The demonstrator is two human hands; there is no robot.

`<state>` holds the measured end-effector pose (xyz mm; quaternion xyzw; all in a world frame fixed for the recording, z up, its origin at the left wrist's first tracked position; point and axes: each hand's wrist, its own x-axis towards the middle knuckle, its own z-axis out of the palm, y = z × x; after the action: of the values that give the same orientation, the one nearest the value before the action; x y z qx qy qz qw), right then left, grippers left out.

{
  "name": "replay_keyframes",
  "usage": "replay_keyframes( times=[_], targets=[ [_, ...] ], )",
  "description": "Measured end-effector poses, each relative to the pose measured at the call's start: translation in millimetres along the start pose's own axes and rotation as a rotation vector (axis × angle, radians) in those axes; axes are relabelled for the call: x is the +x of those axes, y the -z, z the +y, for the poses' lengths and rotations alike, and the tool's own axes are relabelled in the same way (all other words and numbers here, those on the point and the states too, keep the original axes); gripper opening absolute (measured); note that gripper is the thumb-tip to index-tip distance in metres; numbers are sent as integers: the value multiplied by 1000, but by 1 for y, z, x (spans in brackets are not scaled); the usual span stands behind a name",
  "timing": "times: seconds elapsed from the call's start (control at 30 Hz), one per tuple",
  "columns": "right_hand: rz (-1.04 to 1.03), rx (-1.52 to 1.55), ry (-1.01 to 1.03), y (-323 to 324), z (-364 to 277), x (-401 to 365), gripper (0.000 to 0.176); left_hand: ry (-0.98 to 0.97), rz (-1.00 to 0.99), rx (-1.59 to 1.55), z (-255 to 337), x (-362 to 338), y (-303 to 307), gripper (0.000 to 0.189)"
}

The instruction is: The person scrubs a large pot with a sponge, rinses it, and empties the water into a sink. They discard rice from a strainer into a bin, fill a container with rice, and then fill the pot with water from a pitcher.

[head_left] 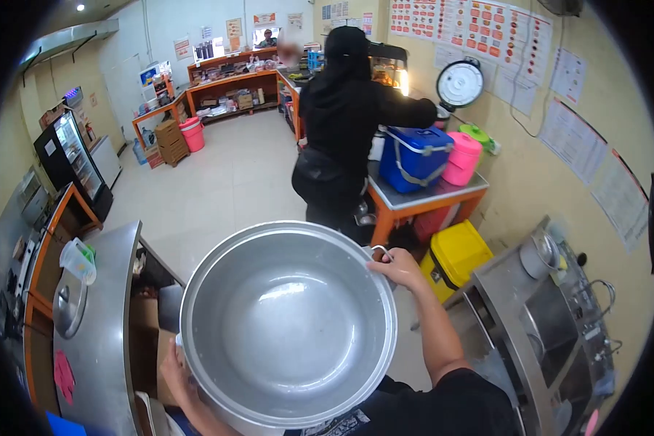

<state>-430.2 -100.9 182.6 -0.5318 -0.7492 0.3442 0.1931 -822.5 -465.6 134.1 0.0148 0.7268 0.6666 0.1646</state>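
Observation:
A large, wide aluminum pot [287, 327] is held up in front of my body, its open top tilted toward me and its bare inside showing. The fingers of my right hand [401, 270] wrap around the loop handle at the pot's upper right. Low on the opposite side, my left hand [176, 374] grips the pot near its left handle, with part of the fingers hidden behind the wall.
A person in black [338, 123] stands ahead, reaching over a table with a blue cooler [414, 156] and pink container [461, 158]. A steel table [109, 291] with a lid [70, 309] is left; a yellow bin [454, 254] and sink [559, 312] are right.

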Motion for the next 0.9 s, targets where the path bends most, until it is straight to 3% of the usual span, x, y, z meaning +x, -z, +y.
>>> replay_keyframes(
  times=[0.07,0.1,0.13,0.17,0.2,0.27,0.33,0.43,0.63,0.73,0.8,0.87,0.9],
  targets=[
    [-39,-36,2,-28,-30,57,54,83,62,110,18,32,-3,38],
    [24,-35,24,-49,-43,91,53,-176,128,-175,14,47,-34,38],
    [54,-39,46,-74,-59,123,52,1,104,16,25,71,-21,37],
    [38,-29,107,-90,-79,162,50,-224,77,41,50,69,-34,37],
    [15,-19,145,-108,-94,192,47,-71,165,189,42,110,-18,39],
    [-73,68,158,-130,-142,238,44,64,266,174,84,126,-32,41],
    [-92,84,238,-139,-166,285,41,122,351,188,107,143,-42,43],
    [-152,101,258,-157,-235,339,37,184,310,101,115,200,-51,40],
    [-89,59,289,-211,-301,462,38,32,343,174,131,349,-98,44],
    [-86,90,217,-235,-354,510,38,12,338,227,179,433,-124,46],
    [-19,55,289,-247,-371,546,34,44,319,222,185,490,-132,48],
    [-64,118,258,-264,-381,581,30,-48,363,302,198,531,-150,50],
    [-83,166,240,-275,-384,602,29,-6,359,299,213,551,-164,52]
  ],
)
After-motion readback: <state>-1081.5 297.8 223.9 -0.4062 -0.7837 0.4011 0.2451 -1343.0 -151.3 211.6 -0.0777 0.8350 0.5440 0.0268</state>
